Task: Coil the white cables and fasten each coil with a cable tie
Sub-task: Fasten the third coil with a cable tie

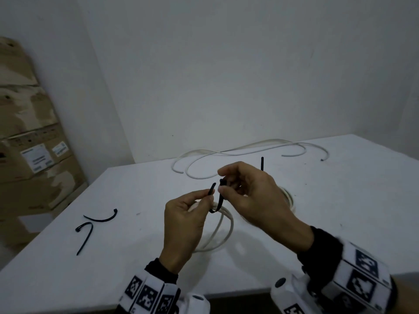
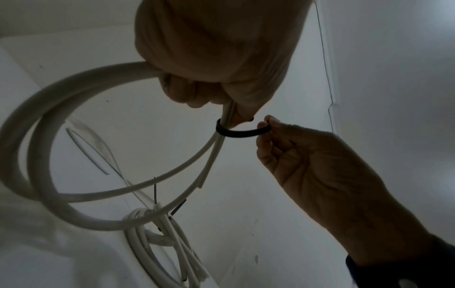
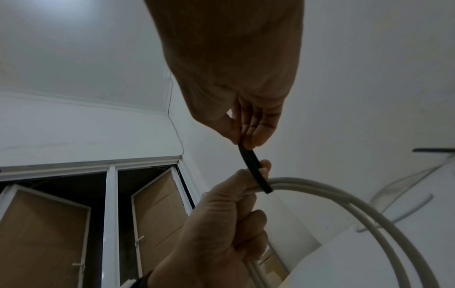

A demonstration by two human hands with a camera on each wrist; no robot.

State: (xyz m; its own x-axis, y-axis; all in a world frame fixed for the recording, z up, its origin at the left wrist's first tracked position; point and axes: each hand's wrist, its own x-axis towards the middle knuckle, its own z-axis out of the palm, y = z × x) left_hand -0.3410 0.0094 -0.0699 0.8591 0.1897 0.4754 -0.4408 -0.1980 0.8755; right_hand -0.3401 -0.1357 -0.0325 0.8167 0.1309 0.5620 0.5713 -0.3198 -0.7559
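Observation:
A white cable coil (image 1: 227,232) hangs from my left hand (image 1: 207,198), whose fingers curl round its bundled strands (image 2: 225,115). A black cable tie (image 1: 218,206) loops under those strands. My left thumb and forefinger also pinch the tie's tail, which points up. My right hand (image 1: 221,181) pinches the tie's other end, seen in the left wrist view as the tie (image 2: 238,134) leading to the right hand (image 2: 264,126). In the right wrist view the right hand (image 3: 246,140) holds the tie (image 3: 252,165) above the left hand (image 3: 256,175) and coil (image 3: 344,198).
A tied white coil (image 1: 289,197) lies on the white table (image 1: 340,211) behind my right hand, its black tie end (image 1: 262,163) sticking up. Loose white cables (image 1: 226,152) sprawl at the table's far edge. Two spare black ties (image 1: 101,219) lie at left. Cardboard boxes (image 1: 34,155) stand left.

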